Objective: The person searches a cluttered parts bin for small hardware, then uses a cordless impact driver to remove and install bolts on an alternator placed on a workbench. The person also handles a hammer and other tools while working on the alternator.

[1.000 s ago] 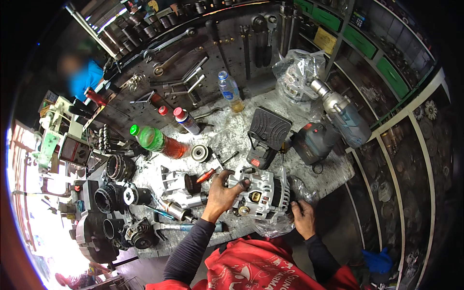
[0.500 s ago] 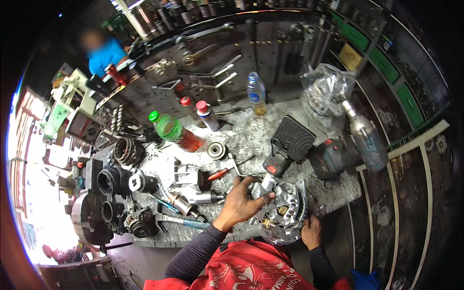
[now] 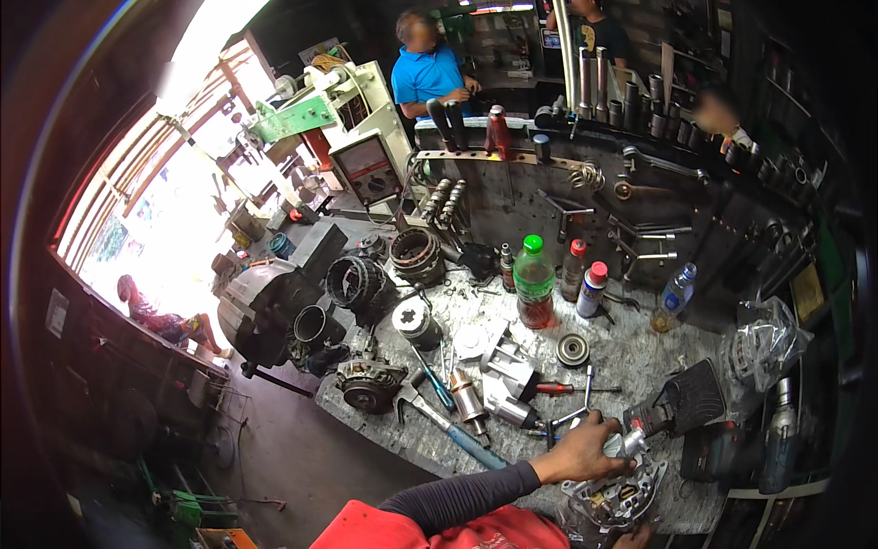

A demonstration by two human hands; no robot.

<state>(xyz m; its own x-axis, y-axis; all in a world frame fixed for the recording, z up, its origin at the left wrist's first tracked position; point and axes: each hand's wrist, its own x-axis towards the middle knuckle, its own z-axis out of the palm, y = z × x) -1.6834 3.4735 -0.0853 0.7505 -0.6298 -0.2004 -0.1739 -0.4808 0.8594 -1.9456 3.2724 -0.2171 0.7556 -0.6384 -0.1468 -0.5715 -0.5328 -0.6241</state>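
At the bench's near edge lies a silver alternator (image 3: 615,500), partly in clear plastic. My left hand (image 3: 585,450) is closed round the light metal fitting on its top. My right hand (image 3: 634,536) shows only in part at the lower edge, fingers curled against the alternator's near side. Just beyond are a metal wrench (image 3: 588,389), a red-handled screwdriver (image 3: 554,389) and a black case (image 3: 697,396). Left of my left hand lie a silver starter housing (image 3: 508,371), a copper-banded armature (image 3: 468,403) and a hammer (image 3: 466,443) with a blue-grey handle.
Bottles, including a green-capped one (image 3: 534,284), and a spray can (image 3: 592,290) stand at the back. A bearing (image 3: 572,349) lies mid-bench. Stator rings (image 3: 358,282) crowd the left. At right are a bagged part (image 3: 764,343) and an impact wrench (image 3: 780,439). People stand beyond the tool rack.
The view has swung left, so the bench now sits further right and the doorway shows more. My hands remain on the alternator, now lower in the picture.
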